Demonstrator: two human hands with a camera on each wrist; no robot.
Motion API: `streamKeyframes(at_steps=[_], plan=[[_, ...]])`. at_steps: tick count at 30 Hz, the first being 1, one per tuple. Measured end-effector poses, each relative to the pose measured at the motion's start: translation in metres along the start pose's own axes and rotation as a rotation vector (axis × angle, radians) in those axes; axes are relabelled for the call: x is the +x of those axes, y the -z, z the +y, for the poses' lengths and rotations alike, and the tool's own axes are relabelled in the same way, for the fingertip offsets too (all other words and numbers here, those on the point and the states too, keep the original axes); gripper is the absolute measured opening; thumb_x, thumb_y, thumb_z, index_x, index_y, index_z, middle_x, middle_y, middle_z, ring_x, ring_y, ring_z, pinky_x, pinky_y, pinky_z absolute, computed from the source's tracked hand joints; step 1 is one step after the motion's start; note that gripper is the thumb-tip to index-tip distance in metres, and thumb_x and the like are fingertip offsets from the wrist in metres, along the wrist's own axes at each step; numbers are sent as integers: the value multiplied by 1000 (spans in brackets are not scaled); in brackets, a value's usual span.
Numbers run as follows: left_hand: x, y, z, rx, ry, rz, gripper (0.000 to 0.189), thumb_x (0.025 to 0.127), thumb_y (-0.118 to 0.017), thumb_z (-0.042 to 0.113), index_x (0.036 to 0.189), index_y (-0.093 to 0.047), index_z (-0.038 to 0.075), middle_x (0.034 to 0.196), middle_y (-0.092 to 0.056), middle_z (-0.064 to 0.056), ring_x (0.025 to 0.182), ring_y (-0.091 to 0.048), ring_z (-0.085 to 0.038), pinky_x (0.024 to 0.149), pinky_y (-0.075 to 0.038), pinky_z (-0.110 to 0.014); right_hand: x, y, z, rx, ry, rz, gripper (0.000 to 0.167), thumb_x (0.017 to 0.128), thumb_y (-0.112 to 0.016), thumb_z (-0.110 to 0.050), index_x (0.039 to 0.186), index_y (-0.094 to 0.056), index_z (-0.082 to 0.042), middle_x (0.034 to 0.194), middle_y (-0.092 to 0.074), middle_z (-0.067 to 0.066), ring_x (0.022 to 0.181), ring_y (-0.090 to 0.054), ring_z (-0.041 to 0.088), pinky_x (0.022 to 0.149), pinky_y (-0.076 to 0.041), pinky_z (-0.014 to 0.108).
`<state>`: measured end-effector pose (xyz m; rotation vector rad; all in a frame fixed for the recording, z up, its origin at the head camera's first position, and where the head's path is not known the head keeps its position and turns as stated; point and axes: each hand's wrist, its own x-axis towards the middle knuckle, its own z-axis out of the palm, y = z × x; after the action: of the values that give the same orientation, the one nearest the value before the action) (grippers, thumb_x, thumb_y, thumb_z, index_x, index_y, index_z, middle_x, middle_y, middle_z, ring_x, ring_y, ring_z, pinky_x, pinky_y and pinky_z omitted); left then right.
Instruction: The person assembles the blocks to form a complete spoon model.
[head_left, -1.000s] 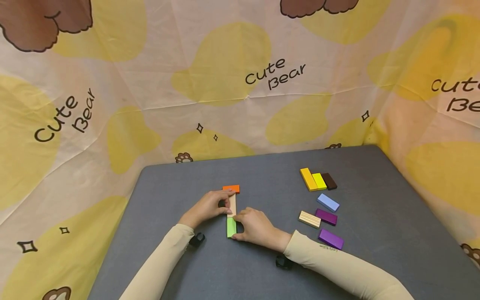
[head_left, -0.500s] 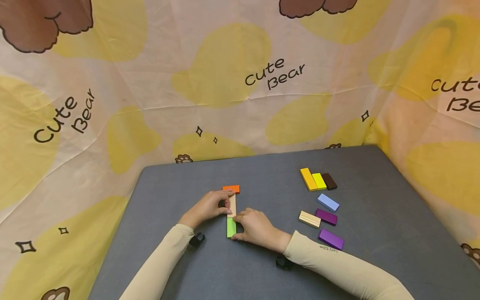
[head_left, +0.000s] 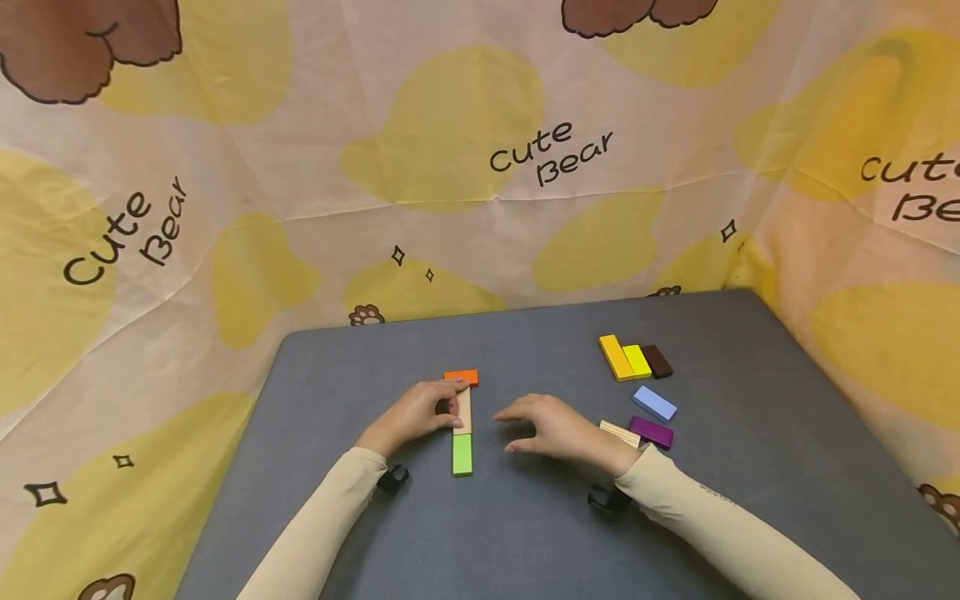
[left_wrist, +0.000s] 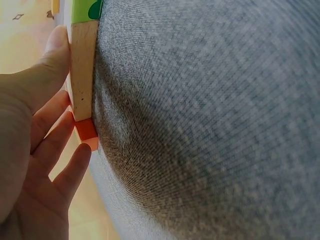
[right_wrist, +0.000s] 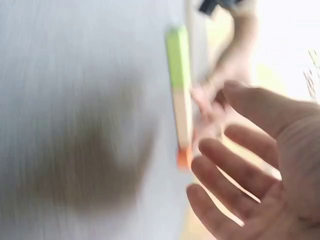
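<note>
Clock face laid on the dark grey table (head_left: 360,375), 12 pointing away from the person, pale bare-wood rectangular block (head_left: 464,411) at centre; flat orange rectangular block (head_left: 462,377) lies crosswise at 12, touching the pale one; light green rectangular block (head_left: 462,455) meets it end to end at 6; step in hand, by judgement, is truing up this row; next move seems to call for the left hand (head_left: 411,412) keeping it steady while the right hand (head_left: 557,429) is free to reach; left comes in from 8, half open, thumb on the pale block, a fingertip near the orange joint; grip or mere steadying touch, cannot tell; right is clear of the row at 3, open, thumb and fingers apart, holding nothing; farther out at 3 lie a pale striped block (head_left: 618,432), partly hidden, a deep purple block (head_left: 652,432) just beside it and a light blue block (head_left: 655,403); at 2, side by side, a golden-yellow block (head_left: 616,358), a lemon-yellow block (head_left: 637,362) and a dark brown block (head_left: 657,361).
</note>
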<state>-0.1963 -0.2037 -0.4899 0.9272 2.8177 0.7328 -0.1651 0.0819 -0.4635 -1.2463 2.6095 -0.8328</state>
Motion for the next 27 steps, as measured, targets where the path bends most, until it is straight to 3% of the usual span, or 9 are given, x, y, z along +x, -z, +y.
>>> streamKeyframes(at_steps=[4,15,21,27], plan=[[0,2,0,-4,0,-3,23,83,-79,26,76,-58,20,140,-61,-2,127,-61,-21,100,-54,-38,-21,31,28,74,-33,-22,50,84,-79,-20,131,-65,-11,125,-69,7,111,-65,26,96,-53,47],[-3,4,0,12,-4,-2,25,83,-80,27,75,-57,21,141,-61,-2,128,-60,-21,103,-52,-39,-98,95,100,204,-305,-45,50,85,-77,-14,133,-63,-10,138,-59,14,125,-54,38,102,-46,61],[-4,5,0,10,7,-8,25,83,-80,26,74,-57,21,140,-61,-2,128,-60,-21,103,-52,-38,-127,108,127,272,-348,-110,60,83,-76,-9,140,-56,-10,149,-44,23,135,-40,49,105,-38,71],[-4,5,1,7,5,-10,25,82,-80,29,74,-58,20,141,-61,-2,130,-59,-21,102,-53,-39,-140,106,145,337,-372,-167,68,82,-75,-7,145,-50,-10,152,-34,26,136,-34,51,106,-31,76]])
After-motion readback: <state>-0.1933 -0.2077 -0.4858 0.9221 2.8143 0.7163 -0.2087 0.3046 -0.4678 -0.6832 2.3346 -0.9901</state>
